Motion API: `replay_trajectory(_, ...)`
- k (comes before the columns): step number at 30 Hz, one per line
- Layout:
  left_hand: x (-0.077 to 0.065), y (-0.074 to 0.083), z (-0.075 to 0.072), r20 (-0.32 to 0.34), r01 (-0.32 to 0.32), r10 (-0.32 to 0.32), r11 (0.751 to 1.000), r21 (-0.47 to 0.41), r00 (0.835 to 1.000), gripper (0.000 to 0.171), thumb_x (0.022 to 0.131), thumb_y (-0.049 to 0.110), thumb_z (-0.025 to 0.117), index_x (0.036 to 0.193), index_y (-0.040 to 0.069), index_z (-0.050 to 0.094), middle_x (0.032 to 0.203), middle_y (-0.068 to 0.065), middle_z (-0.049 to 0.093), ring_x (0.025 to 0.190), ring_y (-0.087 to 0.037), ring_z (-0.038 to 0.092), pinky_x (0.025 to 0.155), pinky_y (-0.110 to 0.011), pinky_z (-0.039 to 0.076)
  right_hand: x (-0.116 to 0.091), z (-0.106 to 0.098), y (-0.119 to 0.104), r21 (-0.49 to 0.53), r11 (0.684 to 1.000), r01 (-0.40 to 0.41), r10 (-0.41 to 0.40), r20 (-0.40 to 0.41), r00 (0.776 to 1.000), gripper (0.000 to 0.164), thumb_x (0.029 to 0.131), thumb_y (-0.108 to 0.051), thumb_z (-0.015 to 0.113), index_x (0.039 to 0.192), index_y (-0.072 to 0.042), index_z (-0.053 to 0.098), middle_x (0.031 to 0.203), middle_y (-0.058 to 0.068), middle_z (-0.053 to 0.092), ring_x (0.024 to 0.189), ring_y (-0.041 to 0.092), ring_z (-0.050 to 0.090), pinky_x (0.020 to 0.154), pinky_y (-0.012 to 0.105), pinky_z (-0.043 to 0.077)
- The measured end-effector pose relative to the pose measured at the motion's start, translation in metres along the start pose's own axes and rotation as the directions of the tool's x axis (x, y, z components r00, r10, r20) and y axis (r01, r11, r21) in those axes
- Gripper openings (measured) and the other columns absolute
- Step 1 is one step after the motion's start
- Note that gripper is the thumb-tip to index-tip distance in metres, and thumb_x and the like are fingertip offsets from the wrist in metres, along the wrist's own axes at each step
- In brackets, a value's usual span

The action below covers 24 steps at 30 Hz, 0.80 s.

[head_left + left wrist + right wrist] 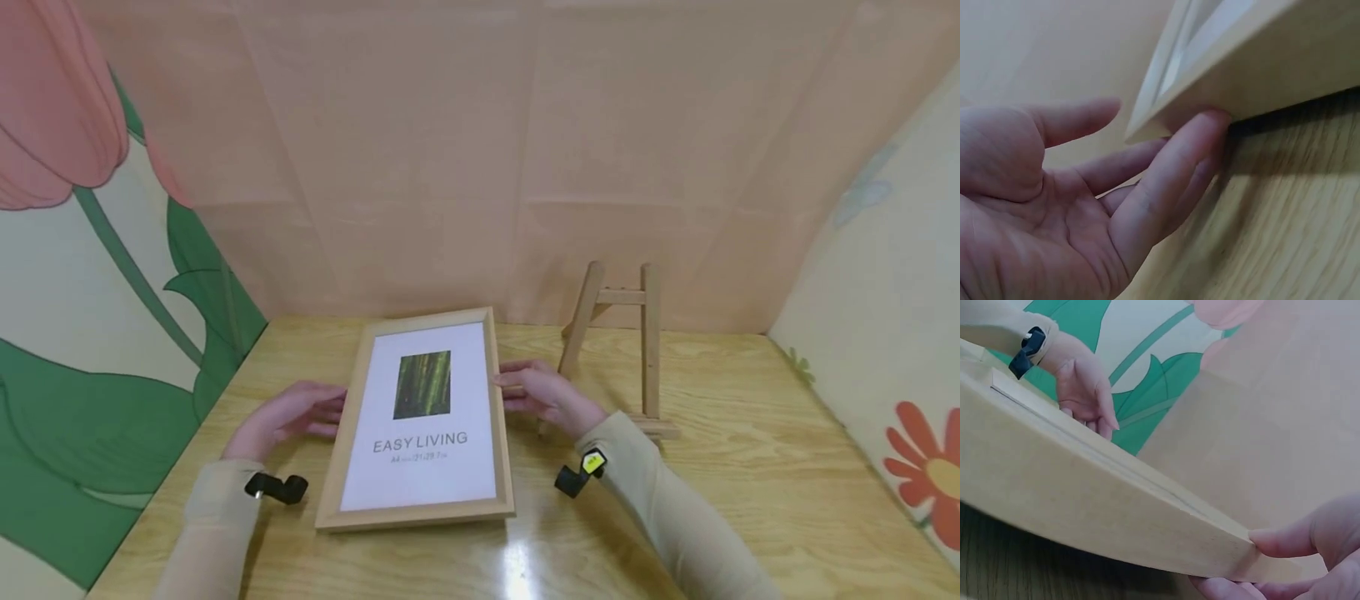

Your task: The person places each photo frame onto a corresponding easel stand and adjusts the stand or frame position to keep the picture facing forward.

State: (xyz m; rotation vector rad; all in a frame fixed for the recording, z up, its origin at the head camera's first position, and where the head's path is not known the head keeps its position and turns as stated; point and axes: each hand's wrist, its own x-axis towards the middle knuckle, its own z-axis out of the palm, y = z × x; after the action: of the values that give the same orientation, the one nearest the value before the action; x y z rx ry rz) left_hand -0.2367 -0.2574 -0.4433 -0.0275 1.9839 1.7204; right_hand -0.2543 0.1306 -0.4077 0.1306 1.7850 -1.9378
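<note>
A light wooden picture frame (427, 417) with a white "EASY LIVING" insert and a small green picture lies face up between the hands, held close over the table. My right hand (547, 396) pinches its right edge, thumb on the top face and fingers underneath, as the right wrist view shows. At the opposite edge my left hand (296, 417) has its fingertips touching the frame's underside. The left thumb (1082, 119) stands apart from the wood, fingers nearly straight. Behind the right hand stands a small wooden easel (651, 350), upright with a ledge at its foot.
The wood-grain table (750, 467) reaches back to a pink cloth backdrop (450, 150). Painted walls with flowers (930, 467) and green leaves (90, 442) flank it on both sides. Black wrist cameras (277, 486) sit on both sleeves.
</note>
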Motion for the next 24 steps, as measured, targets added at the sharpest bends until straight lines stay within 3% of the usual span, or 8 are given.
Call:
replay_trajectory(7,-0.007,0.005,-0.005,-0.032,-0.061,0.062,0.998,0.028,0.998,0.061,0.095,0.020,0.062,0.140,-0.011,0.034,0.127,-0.025,0.054,0.105,-0.029,0.062,0.090,-0.043,0.052,-0.008,0.000,-0.007,0.041,0.996,0.082,-0.085,0.070,0.994,0.049,0.093,0.000,0.057,0.137,0.010,0.039,0.110,0.022,0.065,0.093,0.028,0.066,0.085,0.043,0.054)
replay_trajectory(11,-0.010,0.011,-0.005,-0.034,-0.101,0.103,0.994,0.049,0.994,0.063,0.094,0.019,0.063,0.142,-0.008,0.033,0.134,-0.026,0.049,0.110,-0.029,0.059,0.095,-0.046,0.048,-0.013,0.002,-0.014,0.054,0.989,0.135,-0.139,0.079,0.987,0.050,0.093,0.002,0.057,0.138,0.009,0.038,0.110,0.023,0.064,0.092,0.027,0.067,0.090,0.046,0.051)
replay_trajectory(15,-0.013,0.018,-0.004,-0.026,-0.150,0.150,0.989,0.008,0.988,0.063,0.096,0.017,0.060,0.145,-0.007,0.028,0.137,-0.026,0.044,0.112,-0.028,0.056,0.095,-0.048,0.048,-0.019,0.003,-0.023,0.036,0.984,0.173,-0.176,0.075,0.982,0.052,0.093,0.001,0.057,0.140,0.009,0.035,0.107,0.019,0.065,0.089,0.024,0.067,0.091,0.046,0.051)
replay_trajectory(24,-0.017,0.038,0.005,-0.072,-0.278,0.277,0.960,-0.014,0.958,0.064,0.097,0.015,0.058,0.146,-0.006,0.024,0.132,-0.024,0.043,0.107,-0.020,0.056,0.093,-0.043,0.050,-0.034,-0.001,-0.048,-0.029,0.967,0.254,-0.252,0.051,0.966,0.055,0.093,0.000,0.057,0.144,0.003,0.035,0.111,0.017,0.055,0.090,0.021,0.064,0.085,0.041,0.055)
